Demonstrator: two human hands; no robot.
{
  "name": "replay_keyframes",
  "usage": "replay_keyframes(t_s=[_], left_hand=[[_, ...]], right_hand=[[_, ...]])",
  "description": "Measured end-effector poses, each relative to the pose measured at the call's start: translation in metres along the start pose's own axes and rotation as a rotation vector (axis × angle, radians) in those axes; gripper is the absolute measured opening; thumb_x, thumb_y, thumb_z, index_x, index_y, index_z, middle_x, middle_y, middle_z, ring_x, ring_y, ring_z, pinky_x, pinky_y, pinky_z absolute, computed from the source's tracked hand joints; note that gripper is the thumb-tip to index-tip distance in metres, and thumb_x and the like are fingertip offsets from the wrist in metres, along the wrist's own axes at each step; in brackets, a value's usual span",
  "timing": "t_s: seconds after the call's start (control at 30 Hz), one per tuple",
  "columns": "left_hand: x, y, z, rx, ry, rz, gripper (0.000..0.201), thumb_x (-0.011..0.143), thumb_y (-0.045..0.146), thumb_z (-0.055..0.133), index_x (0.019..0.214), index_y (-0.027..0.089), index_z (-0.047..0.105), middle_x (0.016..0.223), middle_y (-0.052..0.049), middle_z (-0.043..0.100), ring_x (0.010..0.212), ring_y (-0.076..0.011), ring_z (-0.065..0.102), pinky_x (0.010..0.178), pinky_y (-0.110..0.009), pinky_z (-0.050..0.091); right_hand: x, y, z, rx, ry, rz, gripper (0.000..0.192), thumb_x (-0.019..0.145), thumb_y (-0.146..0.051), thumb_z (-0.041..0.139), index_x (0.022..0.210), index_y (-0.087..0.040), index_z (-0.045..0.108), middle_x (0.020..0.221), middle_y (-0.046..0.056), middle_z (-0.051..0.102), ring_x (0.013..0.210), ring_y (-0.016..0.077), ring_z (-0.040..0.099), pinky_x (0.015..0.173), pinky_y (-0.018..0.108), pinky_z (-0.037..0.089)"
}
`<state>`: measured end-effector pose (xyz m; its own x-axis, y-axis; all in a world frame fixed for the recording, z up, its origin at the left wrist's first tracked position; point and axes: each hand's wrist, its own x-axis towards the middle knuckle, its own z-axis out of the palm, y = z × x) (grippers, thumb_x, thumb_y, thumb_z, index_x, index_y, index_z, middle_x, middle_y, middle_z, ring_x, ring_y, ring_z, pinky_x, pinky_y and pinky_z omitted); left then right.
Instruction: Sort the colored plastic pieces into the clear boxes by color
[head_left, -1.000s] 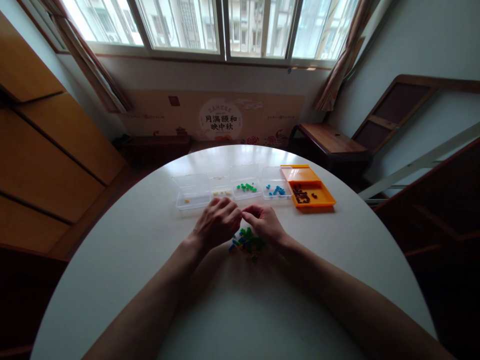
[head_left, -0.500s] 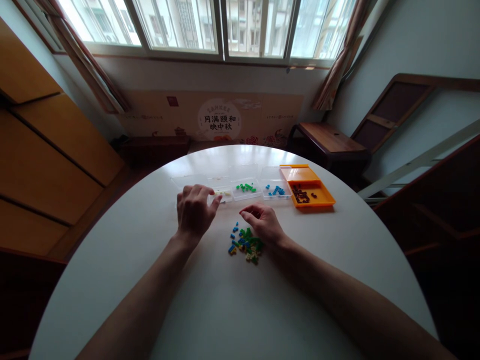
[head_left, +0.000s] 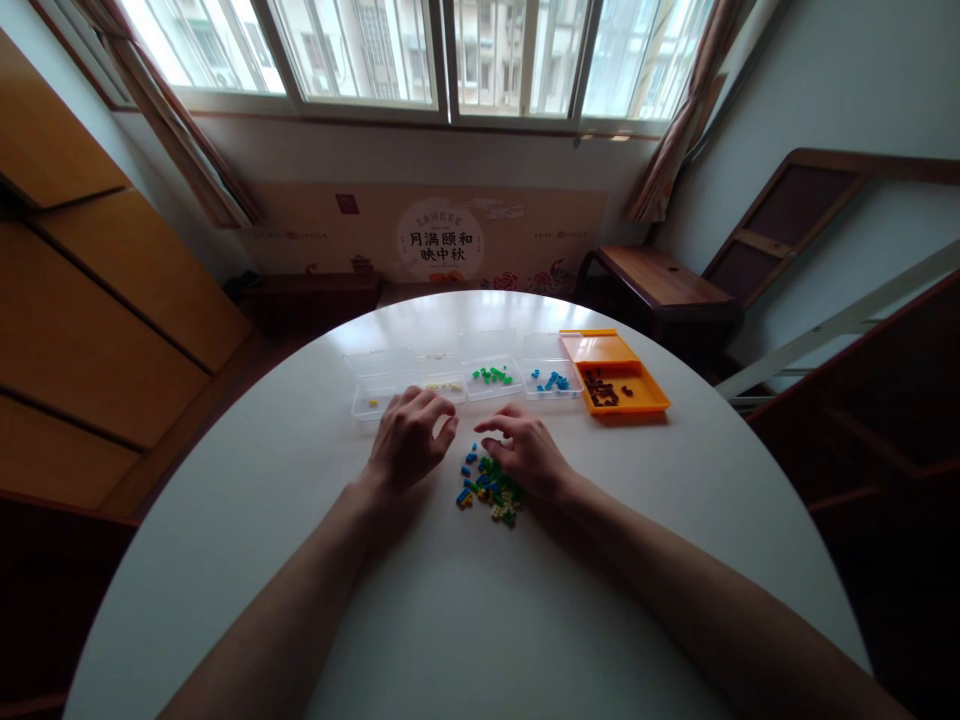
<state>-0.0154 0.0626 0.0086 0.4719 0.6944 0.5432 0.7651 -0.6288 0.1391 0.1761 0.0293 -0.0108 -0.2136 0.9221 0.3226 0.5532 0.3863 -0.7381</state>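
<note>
Left hand: While the thumb stands clear of the curled forefinger, the left hand (head_left: 412,435) sits open, left of the pile.
Right hand: Thumb and forefinger parted here too, the right hand (head_left: 529,450) at the pile's far edge; whether it touches, can't tell.
Brick pile: Blue, green and yellow, the brick pile (head_left: 491,488) lies just nearside of the right fingertips.
Clear boxes: Lids up, the clear boxes (head_left: 495,394) line up beyond the fingers.
Orange box: Beyond the right fingers, rightward, the orange box (head_left: 643,385) holds brown bricks (head_left: 602,390).

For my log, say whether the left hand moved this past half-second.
Yes: the left hand moved back from the leftmost clear box toward the toy-brick pile.
</note>
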Motion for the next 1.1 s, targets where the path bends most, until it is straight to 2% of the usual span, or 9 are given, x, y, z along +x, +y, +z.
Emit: replay_keyframes(t_s=[0.1, 0.27, 0.47, 0.63, 0.77, 1.1], left_hand=[[-0.001, 0.004, 0.001, -0.008, -0.038, 0.031, 0.011, 0.085, 0.022, 0.053, 0.077, 0.019, 0.060, 0.080, -0.005, 0.063, 0.083, -0.0219, 0.053, 0.080, -0.037, 0.044], [-0.002, 0.007, 0.004, -0.013, -0.040, 0.079, 0.012, 0.085, 0.021, 0.053, 0.076, 0.019, 0.061, 0.078, -0.005, 0.063, 0.082, -0.0216, 0.053, 0.079, -0.037, 0.044], [-0.005, 0.009, 0.002, -0.076, -0.088, 0.086, 0.009, 0.081, 0.017, 0.054, 0.075, 0.020, 0.060, 0.077, -0.004, 0.062, 0.080, -0.0212, 0.054, 0.078, -0.036, 0.045], [-0.008, 0.009, -0.006, -0.264, -0.212, 0.122, 0.017, 0.068, 0.007, 0.055, 0.078, 0.020, 0.060, 0.080, -0.003, 0.061, 0.084, -0.0196, 0.054, 0.080, -0.033, 0.046], [-0.008, 0.011, -0.009, -0.278, -0.285, 0.116, 0.017, 0.068, 0.008, 0.054, 0.077, 0.020, 0.061, 0.081, -0.003, 0.060, 0.083, -0.0197, 0.053, 0.080, -0.034, 0.046], [-0.006, 0.014, -0.007, -0.319, -0.273, 0.103, 0.012, 0.077, 0.014, 0.054, 0.070, 0.019, 0.063, 0.075, -0.003, 0.058, 0.077, -0.0173, 0.053, 0.074, -0.031, 0.046]], right_hand=[[-0.001, -0.003, 0.003, -0.121, -0.062, -0.057, 0.018, 0.081, -0.016, 0.062, 0.095, -0.022, 0.072, 0.096, 0.005, 0.061, 0.093, 0.0177, 0.056, 0.087, 0.032, 0.043], [0.001, -0.006, 0.004, -0.185, -0.096, -0.046, 0.010, 0.082, -0.016, 0.061, 0.084, -0.019, 0.070, 0.089, 0.005, 0.061, 0.088, 0.0175, 0.055, 0.084, 0.031, 0.042], [0.002, -0.007, 0.002, -0.227, -0.138, -0.017, 0.010, 0.085, -0.016, 0.056, 0.084, -0.017, 0.067, 0.090, 0.006, 0.060, 0.089, 0.0176, 0.055, 0.083, 0.031, 0.041], [0.002, -0.007, -0.001, -0.147, -0.130, -0.005, 0.011, 0.086, -0.015, 0.055, 0.085, -0.016, 0.066, 0.090, 0.005, 0.059, 0.086, 0.0157, 0.055, 0.082, 0.029, 0.041], [0.001, -0.006, -0.004, -0.086, -0.107, 0.009, 0.009, 0.083, -0.014, 0.057, 0.084, -0.016, 0.066, 0.087, 0.003, 0.058, 0.079, 0.0138, 0.055, 0.076, 0.027, 0.042], [0.000, -0.002, -0.003, -0.029, -0.051, -0.022, 0.009, 0.082, -0.016, 0.059, 0.082, -0.017, 0.067, 0.083, 0.002, 0.058, 0.073, 0.0120, 0.054, 0.070, 0.024, 0.042]])
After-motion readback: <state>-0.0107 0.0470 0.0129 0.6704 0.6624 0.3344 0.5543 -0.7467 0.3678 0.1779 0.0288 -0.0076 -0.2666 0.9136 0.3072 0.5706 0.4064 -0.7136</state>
